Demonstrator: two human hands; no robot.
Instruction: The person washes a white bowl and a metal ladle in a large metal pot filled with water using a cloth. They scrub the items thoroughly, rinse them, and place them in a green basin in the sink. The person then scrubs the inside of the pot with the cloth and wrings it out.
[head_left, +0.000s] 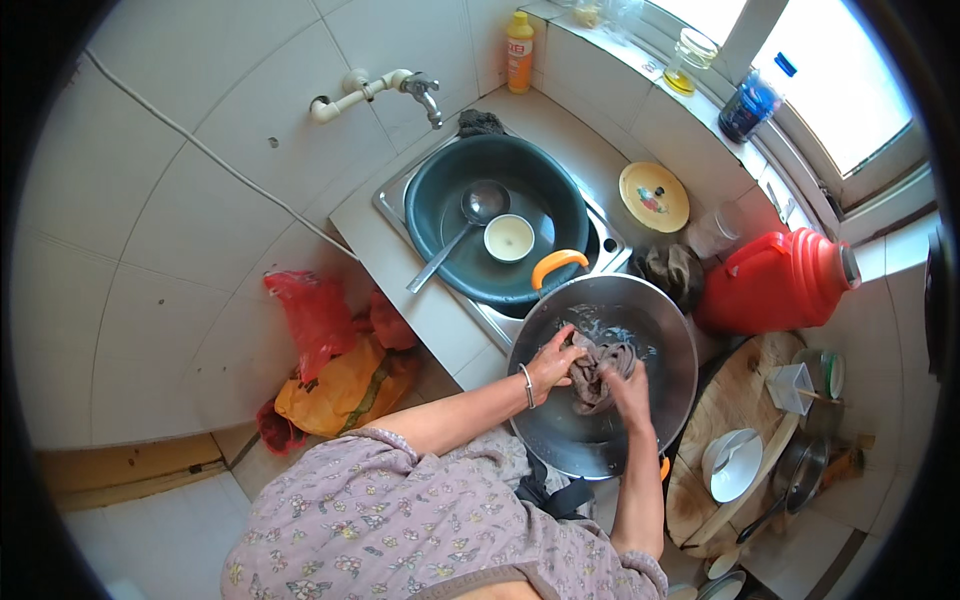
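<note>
A wet brown-grey cloth (598, 373) is bunched between both hands, over the inside of a large dark wok (547, 442) with orange handles. My left hand (553, 363), a silver bangle at its wrist, grips the cloth's left side. On its right side my right hand (630, 390) holds the cloth, slightly blurred. Some water with bubbles shows in the wok beyond the cloth. Behind the wok, a dark green plastic basin (427, 217) sits on the steel sink, with a metal ladle (485, 202) and a small cream-coloured bowl (509, 238) in it.
A wall tap (424, 90) juts out above the basin's left. To the right stand a red thermos flask (772, 285), a yellow lid (654, 197) and a round wooden board (686, 465) bearing a white bowl (732, 469). Plastic bags (337, 390) lie below the counter at left.
</note>
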